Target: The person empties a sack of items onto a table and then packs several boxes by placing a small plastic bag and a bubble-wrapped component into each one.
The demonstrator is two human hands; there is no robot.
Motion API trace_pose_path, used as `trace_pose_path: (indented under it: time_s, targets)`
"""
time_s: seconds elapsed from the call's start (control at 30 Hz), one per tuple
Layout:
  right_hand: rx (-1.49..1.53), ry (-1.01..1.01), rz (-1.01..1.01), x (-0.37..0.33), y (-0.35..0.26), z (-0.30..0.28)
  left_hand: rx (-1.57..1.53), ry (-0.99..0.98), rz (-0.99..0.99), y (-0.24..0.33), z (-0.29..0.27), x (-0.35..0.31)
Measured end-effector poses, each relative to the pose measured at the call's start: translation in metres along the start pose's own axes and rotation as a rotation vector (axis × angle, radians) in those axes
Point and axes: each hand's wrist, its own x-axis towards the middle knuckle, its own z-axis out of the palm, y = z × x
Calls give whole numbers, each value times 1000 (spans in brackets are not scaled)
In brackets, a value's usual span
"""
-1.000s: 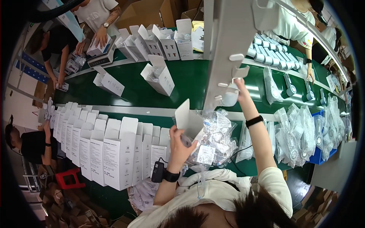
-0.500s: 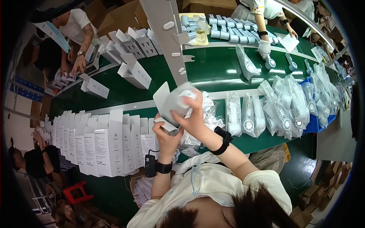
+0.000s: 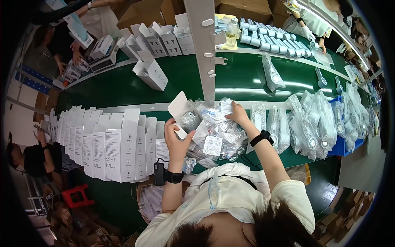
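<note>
Open box point(image 3: 178, 106) gripped by L hand point(image 3: 177, 142), prob. for steadiness; bag pile point(image 3: 222, 132) touched by R hand point(image 3: 240, 114), grip unclear.

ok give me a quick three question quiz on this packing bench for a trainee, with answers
1. What does the left hand hold?
2. True or false: the right hand grips the bottle.
3. Fill the gap: the bin by the bagged items on the right is coloured ____.

Key: 1. An open white box. 2. False; it is at the pile of clear packets. 3. Blue.
</note>
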Motion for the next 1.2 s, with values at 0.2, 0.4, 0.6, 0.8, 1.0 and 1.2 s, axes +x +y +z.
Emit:
trace_pose_path:
  time_s: [0.2, 0.4, 0.6, 0.8, 1.0, 1.2]
  targets:
    - [374, 352, -340, -27, -14, -31, 332, -74, -80, 52, -8, 19]
    - [587, 331, -730, -81, -101, -121, 505, -172, -33, 43, -16, 29]
    - [-103, 60, -1542, -74, -170, -121, 414, -135, -64, 36, -20, 31]
    - [-69, -111, -1589, -58, -189, -101, 397, -39, -43, 21, -25, 31]
    - [-103, -104, -1522, -58, -162, -71, 358, -68, -95, 22, -33, 29]
    - [592, -51, -995, -56, -127, -19, 824, 326, 120, 65, -76, 28]
